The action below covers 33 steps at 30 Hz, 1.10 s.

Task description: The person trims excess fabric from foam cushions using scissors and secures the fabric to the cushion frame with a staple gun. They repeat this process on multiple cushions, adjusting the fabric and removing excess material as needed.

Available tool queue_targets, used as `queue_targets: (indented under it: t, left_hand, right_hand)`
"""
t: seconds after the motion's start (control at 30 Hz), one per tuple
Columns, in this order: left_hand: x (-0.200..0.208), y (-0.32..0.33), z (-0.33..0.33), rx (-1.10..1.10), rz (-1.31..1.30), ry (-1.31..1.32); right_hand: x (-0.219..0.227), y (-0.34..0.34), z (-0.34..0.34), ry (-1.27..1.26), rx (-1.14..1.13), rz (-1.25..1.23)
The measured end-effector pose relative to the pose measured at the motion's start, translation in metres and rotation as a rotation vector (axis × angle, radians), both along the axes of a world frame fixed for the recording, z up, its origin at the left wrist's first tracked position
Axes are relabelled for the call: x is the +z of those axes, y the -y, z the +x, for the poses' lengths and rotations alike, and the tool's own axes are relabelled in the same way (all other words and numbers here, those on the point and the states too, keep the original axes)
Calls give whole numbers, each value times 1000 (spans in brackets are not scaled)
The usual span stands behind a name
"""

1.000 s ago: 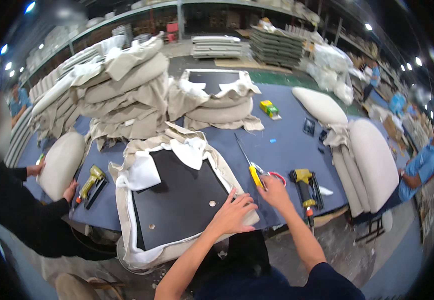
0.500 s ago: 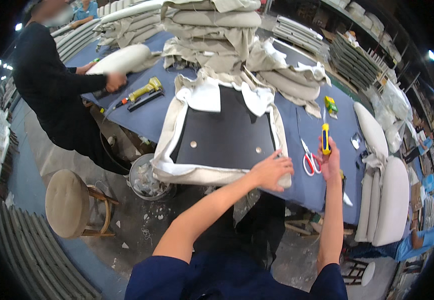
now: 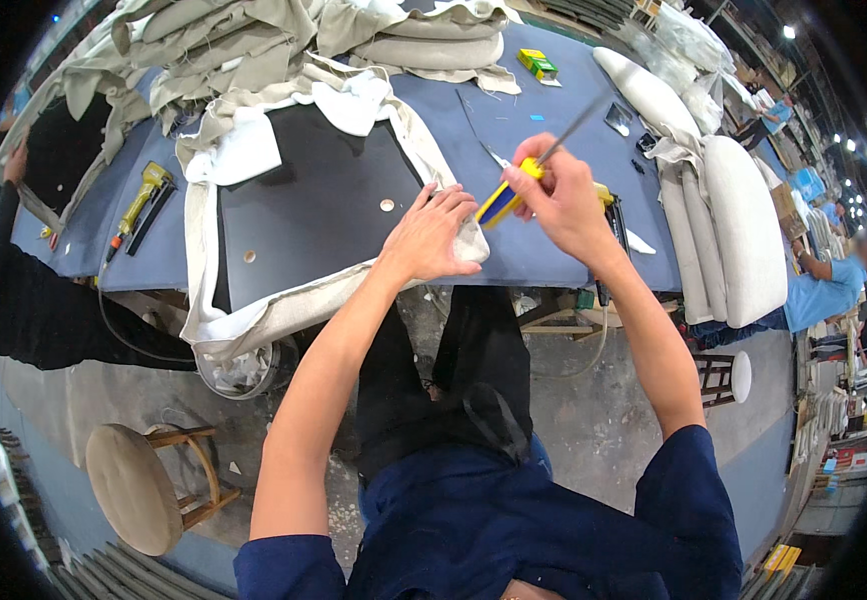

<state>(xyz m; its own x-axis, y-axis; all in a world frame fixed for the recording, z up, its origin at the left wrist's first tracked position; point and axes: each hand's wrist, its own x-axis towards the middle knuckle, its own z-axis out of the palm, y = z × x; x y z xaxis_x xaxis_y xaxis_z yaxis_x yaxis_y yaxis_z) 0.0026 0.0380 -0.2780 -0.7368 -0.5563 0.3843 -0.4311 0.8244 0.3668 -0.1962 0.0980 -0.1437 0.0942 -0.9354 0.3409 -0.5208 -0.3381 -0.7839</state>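
My left hand (image 3: 432, 235) lies with fingers spread on the near right corner of an upholstered seat pad. The pad has a black backing board (image 3: 319, 190), beige fabric (image 3: 289, 325) round its edge and white flaps on the far side. In my closed right hand (image 3: 569, 200) is a screwdriver with a yellow and blue handle (image 3: 497, 206). Its handle end points down toward the pad's corner, while the blurred metal shaft slants up and away to the right. Scissors (image 3: 495, 157) lie beyond, mostly hidden by my right hand and the handle.
A yellow staple gun (image 3: 144, 205) lies left of the pad; another tool (image 3: 614, 215) sits partly behind my right wrist. Fabric-covered pads (image 3: 434, 50) are piled at the back, cushions (image 3: 739, 225) at right. A co-worker's hand (image 3: 17, 162) holds another panel. A stool (image 3: 134, 490) stands lower left.
My view has shifted right. My right hand has brought the screwdriver leftward to the pad's corner, turning its shaft from upright to slanted. My left hand stays on that corner.
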Motion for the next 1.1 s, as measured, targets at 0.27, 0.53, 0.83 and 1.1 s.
queue_targets:
  t: [0.27,0.53,0.83,1.1]
  left_hand:
    - [-9,8,5,-13,-45,2]
    - [-3,12,8,-50,24,-49]
    - [-32,16,-2,-84,12,-106]
    - [-15,13,-7,-47,-15,-60]
  right_hand:
    - [60,-11,14,281,18,-471]
    - [-16,13,-22,-84,-110,-207]
    - [-130,3,-51,65,-72,-25]
    - [-97,9,-31,75,-48,-260]
